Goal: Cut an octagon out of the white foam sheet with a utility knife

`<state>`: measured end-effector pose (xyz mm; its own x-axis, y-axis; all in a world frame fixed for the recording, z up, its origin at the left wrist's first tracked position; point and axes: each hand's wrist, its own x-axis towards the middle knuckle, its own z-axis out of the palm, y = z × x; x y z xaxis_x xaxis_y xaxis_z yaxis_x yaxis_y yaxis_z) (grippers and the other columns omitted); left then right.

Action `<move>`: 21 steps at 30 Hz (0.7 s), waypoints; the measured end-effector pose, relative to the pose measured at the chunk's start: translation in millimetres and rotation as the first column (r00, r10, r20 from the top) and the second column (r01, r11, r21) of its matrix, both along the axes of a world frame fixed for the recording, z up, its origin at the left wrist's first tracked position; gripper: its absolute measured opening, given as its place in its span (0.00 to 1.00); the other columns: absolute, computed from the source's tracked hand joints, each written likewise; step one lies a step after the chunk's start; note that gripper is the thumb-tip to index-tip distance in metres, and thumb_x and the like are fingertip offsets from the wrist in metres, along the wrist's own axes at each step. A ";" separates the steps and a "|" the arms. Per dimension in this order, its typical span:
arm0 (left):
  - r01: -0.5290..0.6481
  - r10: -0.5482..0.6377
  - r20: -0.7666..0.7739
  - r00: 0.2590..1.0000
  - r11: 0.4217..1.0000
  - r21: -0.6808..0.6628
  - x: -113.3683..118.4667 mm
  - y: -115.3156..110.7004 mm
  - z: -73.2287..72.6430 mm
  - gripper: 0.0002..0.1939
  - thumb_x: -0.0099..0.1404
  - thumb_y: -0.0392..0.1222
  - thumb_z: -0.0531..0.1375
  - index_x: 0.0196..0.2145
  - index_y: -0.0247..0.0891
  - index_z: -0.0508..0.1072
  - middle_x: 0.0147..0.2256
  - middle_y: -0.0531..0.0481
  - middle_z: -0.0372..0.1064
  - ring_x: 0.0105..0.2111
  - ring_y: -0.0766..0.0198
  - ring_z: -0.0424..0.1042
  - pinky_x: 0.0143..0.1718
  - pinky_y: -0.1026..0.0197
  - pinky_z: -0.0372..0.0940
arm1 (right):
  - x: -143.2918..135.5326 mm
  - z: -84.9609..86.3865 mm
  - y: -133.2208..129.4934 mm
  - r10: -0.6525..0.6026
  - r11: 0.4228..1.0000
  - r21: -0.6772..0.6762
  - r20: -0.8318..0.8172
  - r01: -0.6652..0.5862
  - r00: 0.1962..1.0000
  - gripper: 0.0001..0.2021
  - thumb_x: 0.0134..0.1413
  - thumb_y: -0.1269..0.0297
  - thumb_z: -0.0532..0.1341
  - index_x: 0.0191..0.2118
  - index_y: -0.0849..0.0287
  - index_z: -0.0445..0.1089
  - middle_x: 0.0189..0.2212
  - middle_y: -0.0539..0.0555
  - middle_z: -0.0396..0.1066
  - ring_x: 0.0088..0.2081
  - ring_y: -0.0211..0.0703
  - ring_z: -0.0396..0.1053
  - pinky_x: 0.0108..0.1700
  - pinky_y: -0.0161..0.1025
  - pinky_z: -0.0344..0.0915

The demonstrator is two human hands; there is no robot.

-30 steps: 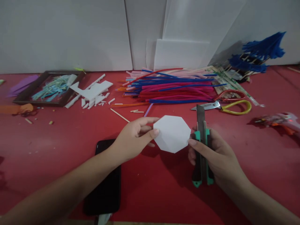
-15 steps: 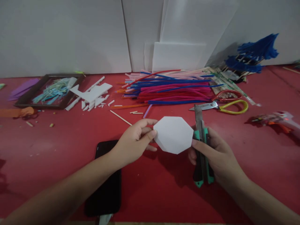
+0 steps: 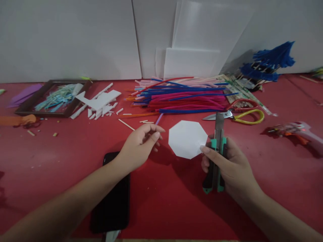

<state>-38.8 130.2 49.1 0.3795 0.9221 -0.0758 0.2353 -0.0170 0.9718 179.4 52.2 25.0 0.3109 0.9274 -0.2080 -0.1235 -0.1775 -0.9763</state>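
Note:
A white octagonal piece of board (image 3: 187, 138) is pinched at its right corner by the thumb and fingers of my right hand (image 3: 230, 164). That same hand also grips a green and black utility knife (image 3: 215, 168), its blade pointing away from me. My left hand (image 3: 140, 143) is just left of the octagon, apart from it, fingers loosely curved with nothing in them. Below my left forearm lies a black phone (image 3: 113, 205) on the red table (image 3: 156, 208).
Pipe cleaners (image 3: 186, 94) lie in a bundle behind my hands, with scissors (image 3: 242, 114) to their right. White board scraps (image 3: 103, 102) and a brown frame (image 3: 22, 107) are at left. A glue gun (image 3: 297, 129) and a blue fringed model (image 3: 272, 57) are at right.
My left hand has let go of the octagon and drawn back to the left. The octagon has tilted a little and now hangs from my right hand alone, still beside the knife.

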 end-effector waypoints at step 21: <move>0.227 -0.227 -0.004 0.974 0.974 -0.024 -3.5 1.8 -0.4 0.23 0.68 0.51 0.62 0.55 0.37 0.76 0.49 0.42 0.79 0.46 0.53 0.78 0.46 0.55 0.73 | -2.9 -3.7 -7.3 0.067 0.994 -0.085 -0.041 -0.070 0.997 0.27 0.44 0.42 0.73 0.43 0.53 0.67 0.16 0.41 0.67 0.15 0.39 0.65 0.15 0.35 0.64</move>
